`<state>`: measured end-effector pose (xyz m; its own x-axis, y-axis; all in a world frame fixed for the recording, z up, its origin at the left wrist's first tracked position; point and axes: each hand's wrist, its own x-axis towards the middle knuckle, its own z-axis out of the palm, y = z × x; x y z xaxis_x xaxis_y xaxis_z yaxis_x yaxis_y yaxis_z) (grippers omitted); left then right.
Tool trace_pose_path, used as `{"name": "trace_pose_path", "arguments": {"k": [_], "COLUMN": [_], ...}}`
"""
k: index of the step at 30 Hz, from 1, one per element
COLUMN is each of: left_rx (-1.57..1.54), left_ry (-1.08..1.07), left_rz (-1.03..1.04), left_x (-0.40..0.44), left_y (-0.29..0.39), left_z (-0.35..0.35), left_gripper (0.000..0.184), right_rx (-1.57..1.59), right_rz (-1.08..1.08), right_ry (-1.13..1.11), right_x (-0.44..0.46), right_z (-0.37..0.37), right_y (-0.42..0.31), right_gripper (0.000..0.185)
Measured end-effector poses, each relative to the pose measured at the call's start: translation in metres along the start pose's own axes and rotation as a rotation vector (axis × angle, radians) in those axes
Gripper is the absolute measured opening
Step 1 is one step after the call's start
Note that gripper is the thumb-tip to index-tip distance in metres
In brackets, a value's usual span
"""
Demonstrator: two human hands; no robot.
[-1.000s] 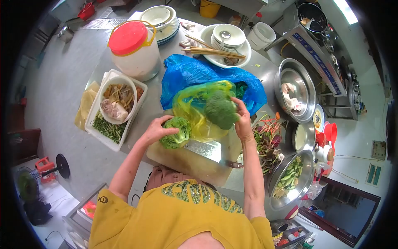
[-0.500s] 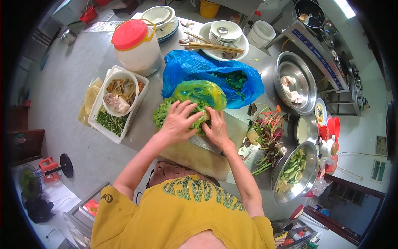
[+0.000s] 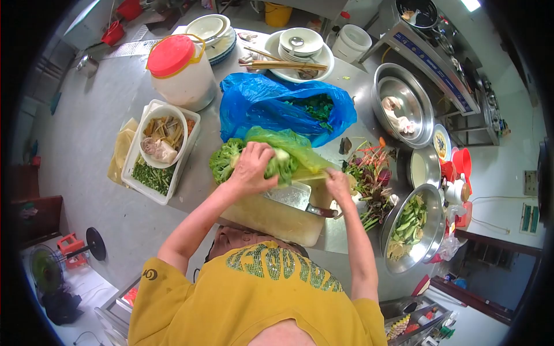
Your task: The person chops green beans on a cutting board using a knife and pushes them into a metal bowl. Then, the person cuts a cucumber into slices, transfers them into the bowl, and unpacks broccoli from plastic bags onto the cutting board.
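Observation:
A head of leafy green lettuce [image 3: 224,160] lies at the back of the cutting board [image 3: 288,225], partly inside a thin yellow-green plastic bag [image 3: 291,144]. My left hand [image 3: 253,167] grips the lettuce from above, fingers curled over its leaves. My right hand [image 3: 339,185] pinches the bag's edge and holds it stretched out to the right. Below the stretched plastic, a cleaver [image 3: 295,196] rests on the board, its dark handle pointing right, close under my right hand. Behind the lettuce, an open blue plastic bag [image 3: 248,101] holds dark green leaves.
On the left stand a white tub [image 3: 193,130] with chopped greens and a bowl, and a red-lidded jar [image 3: 182,81]. Loose herbs [image 3: 372,173] lie right of the board. Steel bowls [image 3: 430,254] line the right edge, and stacked dishes [image 3: 300,43] stand at the back.
My right hand has left the lettuce and moved right, pulling the yellow-green bag's edge along. My left hand stays on the lettuce. The cleaver on the board has come into view.

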<state>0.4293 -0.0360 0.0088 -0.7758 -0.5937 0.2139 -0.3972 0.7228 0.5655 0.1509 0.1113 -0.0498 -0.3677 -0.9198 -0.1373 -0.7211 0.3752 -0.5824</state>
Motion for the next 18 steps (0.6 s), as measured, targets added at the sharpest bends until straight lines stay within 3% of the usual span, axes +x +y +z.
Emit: {"name": "trace_pose_path", "arguments": {"k": [3,5,10,15,18], "left_rx": [-0.117,0.150,0.382,0.349,0.217], "left_ry": [-0.029,-0.146,-0.392,-0.260,-0.203], "left_rz": [-0.034,0.079,0.065,0.123,0.208], "left_x": [0.013,0.021,0.019,0.002,-0.008], "left_y": [0.000,0.007,0.029,0.021,0.012], "left_z": [-0.006,-0.010,0.003,0.012,0.000], "left_gripper": [0.065,0.065,0.090,0.083,0.077], "right_rx": [0.097,0.141,0.079,0.101,0.356], "right_rz": [0.078,0.041,0.167,0.280,0.412], "right_ry": [-0.060,0.006,-0.100,-0.017,-0.032], "right_x": [-0.001,-0.004,-0.010,-0.017,-0.019], "right_z": [-0.026,-0.024,-0.009,-0.013,-0.029], "right_y": [0.003,0.001,0.012,0.022,0.027], "right_gripper": [0.029,0.025,0.025,0.025,0.022]}}
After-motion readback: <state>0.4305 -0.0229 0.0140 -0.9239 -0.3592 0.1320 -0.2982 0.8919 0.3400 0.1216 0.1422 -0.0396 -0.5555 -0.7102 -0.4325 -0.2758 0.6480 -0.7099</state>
